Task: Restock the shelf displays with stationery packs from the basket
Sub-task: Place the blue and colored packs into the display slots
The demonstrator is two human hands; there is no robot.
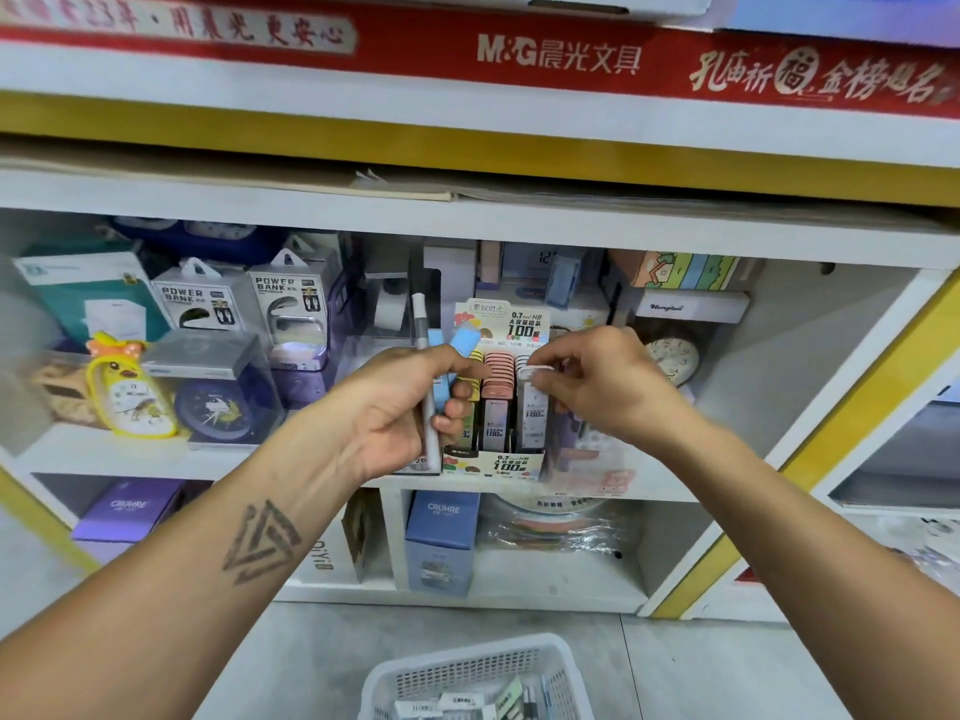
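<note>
A pencil-lead display box stands on the middle shelf, holding rows of yellow, pink and white packs. My right hand pinches a white lead pack at the top of the white row. My left hand grips a bundle in front of the box's left side: a long grey pen-like pack and light blue packs. The white plastic basket sits on the floor below, with several small packs inside.
Power bank boxes, alarm clocks and a round clock crowd the same shelf. Blue and purple boxes fill the lower shelf. A red branded banner runs above. Grey floor surrounds the basket.
</note>
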